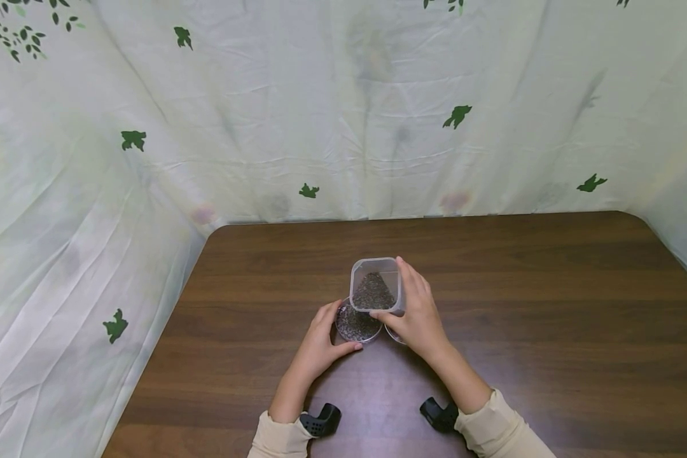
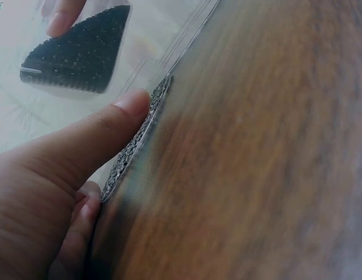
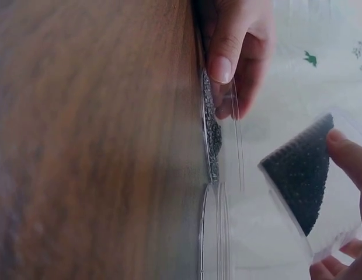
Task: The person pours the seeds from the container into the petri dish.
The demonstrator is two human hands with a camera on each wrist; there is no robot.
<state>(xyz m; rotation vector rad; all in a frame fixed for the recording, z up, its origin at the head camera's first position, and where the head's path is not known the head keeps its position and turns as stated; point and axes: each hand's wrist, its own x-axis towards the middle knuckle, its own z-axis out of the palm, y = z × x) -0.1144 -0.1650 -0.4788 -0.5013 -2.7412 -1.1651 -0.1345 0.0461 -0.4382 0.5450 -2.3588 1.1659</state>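
A round clear dish (image 1: 371,340) with dark granules (image 1: 357,326) in it stands on the table. My left hand (image 1: 319,343) grips its side, thumb at the near rim and fingers round the far left. My right hand (image 1: 420,321) holds a squarish clear plastic container (image 1: 365,264) above the dish, thumb on the near side and fingers on the far right. This container is tilted, and its dark granules (image 3: 303,172) lie heaped toward one corner. Beside the filled dish, partly hidden under the right hand, sits a second round clear dish (image 3: 216,239).
The brown wooden table (image 1: 549,305) extends widely to both sides. A pale curtain with green leaf and bird shapes (image 1: 320,114) hangs behind it and along the left. Black wrist devices (image 1: 323,421) sit below both hands, by the beige sleeves (image 1: 277,436).
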